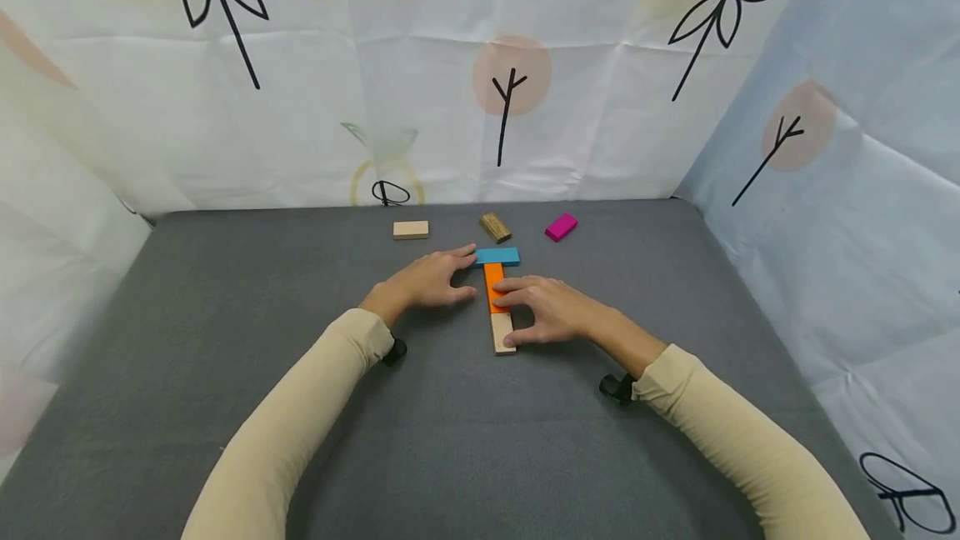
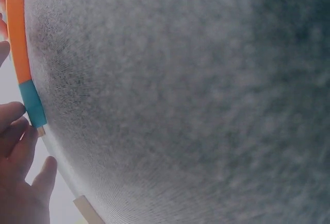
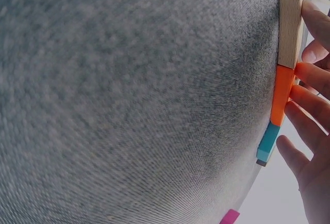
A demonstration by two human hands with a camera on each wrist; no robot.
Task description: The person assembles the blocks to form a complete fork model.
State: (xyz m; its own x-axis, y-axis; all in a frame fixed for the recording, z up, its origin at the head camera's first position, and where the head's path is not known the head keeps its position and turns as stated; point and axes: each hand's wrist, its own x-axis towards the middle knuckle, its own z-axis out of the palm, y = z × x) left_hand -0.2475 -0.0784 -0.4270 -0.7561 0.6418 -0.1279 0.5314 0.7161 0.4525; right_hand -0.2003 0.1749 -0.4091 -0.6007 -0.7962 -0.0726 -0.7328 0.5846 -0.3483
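Note:
Three flat blocks lie end to end in a T on the grey table. The blue block (image 1: 498, 256) (image 2: 32, 104) (image 3: 267, 142) forms the crossbar. Below it runs the orange block (image 1: 494, 283) (image 2: 17, 33) (image 3: 281, 95), then a plain wooden block (image 1: 501, 327) (image 3: 289, 26). My left hand (image 1: 433, 277) (image 2: 18, 175) reaches to the blue block's left end, fingertips at it and thumb apart to the side. My right hand (image 1: 551, 307) (image 3: 315, 136) has fingertips on the orange block and its thumb on the wooden block's right side, fingers extended.
Behind the T lie a loose plain wooden block (image 1: 411, 230), a brown streaked block (image 1: 495, 227) and a magenta block (image 1: 561, 227) (image 3: 230, 217). The grey tabletop (image 1: 480, 457) meets a printed white cloth (image 1: 420, 107) at the back and sides.

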